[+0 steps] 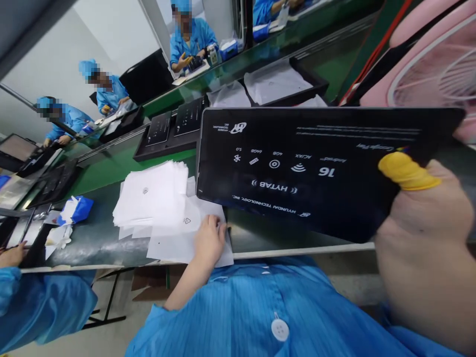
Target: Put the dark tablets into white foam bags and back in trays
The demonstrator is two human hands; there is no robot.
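Observation:
My right hand point(420, 198), a yellow finger cot on its thumb, grips the right end of a black tablet point(275, 163). The tablet is tilted above the bench edge, its printed text upside down to me. At the bench's front edge, my left hand point(210, 240) has its fingers curled at the right side of a white plastic sleeve point(169, 243); the fingertips are partly hidden. That sleeve lies flat, partly under a stack of white sleeves point(148, 193).
Behind the stack, a black tray point(141, 151) holds two more tablets. Another dark tray point(316, 89) carries white sleeves. A blue box point(80, 210) with white scraps stands left. A pink fan point(439, 69) is at right. Several co-workers in blue sit across and beside the bench.

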